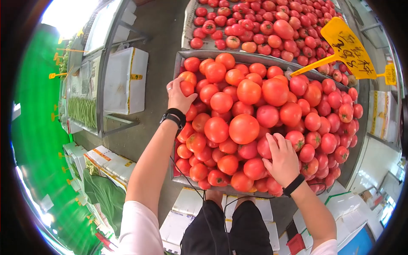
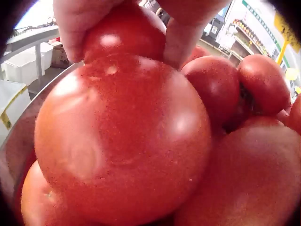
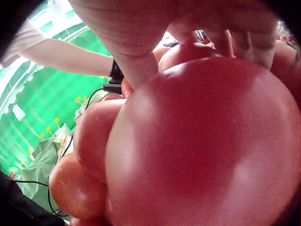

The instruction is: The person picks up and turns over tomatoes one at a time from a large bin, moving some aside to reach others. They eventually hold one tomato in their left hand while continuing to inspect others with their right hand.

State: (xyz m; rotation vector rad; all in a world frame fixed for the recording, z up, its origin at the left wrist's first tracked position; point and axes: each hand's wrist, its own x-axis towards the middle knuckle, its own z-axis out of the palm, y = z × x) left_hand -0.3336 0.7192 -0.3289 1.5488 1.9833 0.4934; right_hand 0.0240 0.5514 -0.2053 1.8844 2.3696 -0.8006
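Red tomatoes (image 1: 243,128) fill a metal-edged bin. At the bin's upper left, the left hand (image 1: 180,97) has its thumb and fingers around a tomato (image 1: 186,88); in the left wrist view that tomato (image 2: 124,37) sits between thumb and fingers, just behind a larger tomato (image 2: 122,141). The right hand (image 1: 284,163) lies over the lower right part of the pile, thumb and fingers curved around a tomato (image 1: 264,146). In the right wrist view a large tomato (image 3: 202,141) hides much of what the right hand (image 3: 188,28) touches.
Behind the bin lies another heap of tomatoes (image 1: 284,29). A yellow handwritten sign (image 1: 349,49) stands at the upper right. On the left are a metal rack with green beans (image 1: 82,111) and a white foam box (image 1: 127,80). Black cables (image 1: 187,176) hang before the bin.
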